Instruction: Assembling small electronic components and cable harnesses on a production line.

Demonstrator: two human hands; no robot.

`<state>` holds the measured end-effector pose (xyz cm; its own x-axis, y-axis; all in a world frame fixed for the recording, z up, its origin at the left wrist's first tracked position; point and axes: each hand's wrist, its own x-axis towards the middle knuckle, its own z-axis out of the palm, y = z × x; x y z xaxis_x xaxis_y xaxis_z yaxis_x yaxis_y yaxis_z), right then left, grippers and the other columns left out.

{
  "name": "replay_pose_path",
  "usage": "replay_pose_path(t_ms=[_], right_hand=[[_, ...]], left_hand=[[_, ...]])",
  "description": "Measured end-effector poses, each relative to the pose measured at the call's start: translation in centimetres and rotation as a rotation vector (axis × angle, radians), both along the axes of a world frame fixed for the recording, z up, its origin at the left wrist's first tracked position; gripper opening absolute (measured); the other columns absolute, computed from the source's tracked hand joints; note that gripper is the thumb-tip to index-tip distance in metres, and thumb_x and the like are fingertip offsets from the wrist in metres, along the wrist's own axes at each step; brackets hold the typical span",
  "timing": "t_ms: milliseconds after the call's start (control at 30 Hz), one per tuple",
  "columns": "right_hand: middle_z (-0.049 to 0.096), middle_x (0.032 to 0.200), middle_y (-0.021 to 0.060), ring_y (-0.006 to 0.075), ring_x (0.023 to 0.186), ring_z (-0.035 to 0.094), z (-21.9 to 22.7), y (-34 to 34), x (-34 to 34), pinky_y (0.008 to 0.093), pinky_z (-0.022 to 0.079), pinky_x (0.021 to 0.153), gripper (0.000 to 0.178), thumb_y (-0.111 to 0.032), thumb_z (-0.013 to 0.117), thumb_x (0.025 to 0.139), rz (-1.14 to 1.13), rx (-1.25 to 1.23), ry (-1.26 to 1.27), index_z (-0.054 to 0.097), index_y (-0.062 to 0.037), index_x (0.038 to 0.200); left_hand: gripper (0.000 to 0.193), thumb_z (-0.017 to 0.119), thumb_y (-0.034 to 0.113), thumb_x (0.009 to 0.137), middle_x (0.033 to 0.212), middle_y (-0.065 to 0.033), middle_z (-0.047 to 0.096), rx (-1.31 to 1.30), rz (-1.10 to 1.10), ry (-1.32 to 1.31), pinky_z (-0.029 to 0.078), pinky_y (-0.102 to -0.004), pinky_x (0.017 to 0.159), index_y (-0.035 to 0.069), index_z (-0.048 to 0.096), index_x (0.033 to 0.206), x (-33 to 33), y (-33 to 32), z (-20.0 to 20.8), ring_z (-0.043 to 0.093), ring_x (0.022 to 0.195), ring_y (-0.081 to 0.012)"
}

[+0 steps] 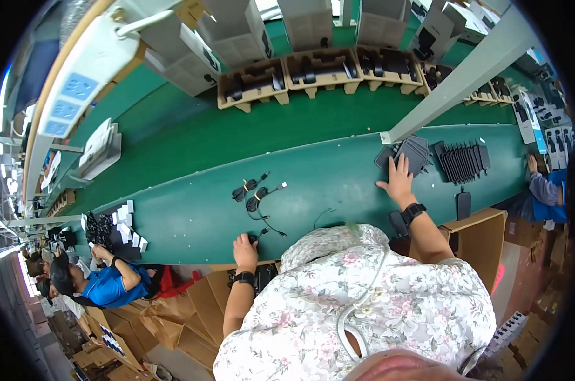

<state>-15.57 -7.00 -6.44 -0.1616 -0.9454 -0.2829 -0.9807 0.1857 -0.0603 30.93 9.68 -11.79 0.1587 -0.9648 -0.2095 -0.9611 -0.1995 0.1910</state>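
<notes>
My left hand (245, 253) is at the near edge of the green bench, fingers curled against a short black cable (263, 232) whose far end is hard to make out. Just beyond it lie two coiled black cables (257, 200), tied in loops, one with a white plug end. My right hand (399, 182) rests with fingers spread on a fanned pile of flat dark grey pads (415, 154). To its right stands a row of similar pads (463, 162) packed side by side. A single dark pad (463, 205) lies nearer, and another (399, 223) sits by my right wrist.
Cardboard trays (322, 71) with black parts line the back, before upright grey boxes (308, 25). A metal post (456, 82) rises from the bench. Open cartons (481, 238) stand below the near edge. A co-worker in blue (113, 279) works at far left; another person's arm (541, 187) reaches in right.
</notes>
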Motion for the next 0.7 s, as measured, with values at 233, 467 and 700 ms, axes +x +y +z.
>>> replay_pose_path(t_ms=[233, 467, 700], right_hand=[[0.017, 0.144, 0.0192, 0.0357, 0.132, 0.019, -5.3, 2.6, 0.3, 0.0564, 0.027, 0.098, 0.061, -0.031, 0.062, 0.077, 0.177, -0.198, 0.114, 0.041, -0.0116, 0.130], [0.023, 0.142, 0.0171, 0.0306, 0.131, 0.024, -2.0, 1.6, 3.2, 0.0528, 0.030, 0.096, 0.061, -0.032, 0.069, 0.070, 0.229, -0.151, -0.181, 0.048, -0.0074, 0.122], [0.031, 0.133, 0.0195, 0.0348, 0.126, 0.028, -2.3, -1.8, 1.5, 0.0508, 0.032, 0.097, 0.095, -0.036, 0.079, 0.059, -0.079, -0.105, 0.025, 0.028, -0.0080, 0.134]], left_hand=[[0.030, 0.064, 0.027, 0.077, 0.091, -0.0158, 0.059, 0.035, 0.006, 0.448, 0.046, -0.0427, 0.070, 0.007, 0.052, 0.095, -5.1, -5.2, 0.4, 0.056, 0.083, -0.0356], [0.033, 0.065, 0.031, 0.076, 0.086, -0.0135, 0.060, 0.058, -0.251, 0.428, 0.046, -0.0413, 0.067, 0.008, 0.053, 0.095, -8.9, -8.3, 0.8, 0.058, 0.080, -0.0320], [0.035, 0.067, 0.035, 0.075, 0.067, -0.0091, 0.057, 0.067, -0.111, 0.555, 0.044, -0.0383, 0.056, 0.007, 0.052, 0.089, -8.9, -8.4, -0.1, 0.056, 0.063, -0.0279]])
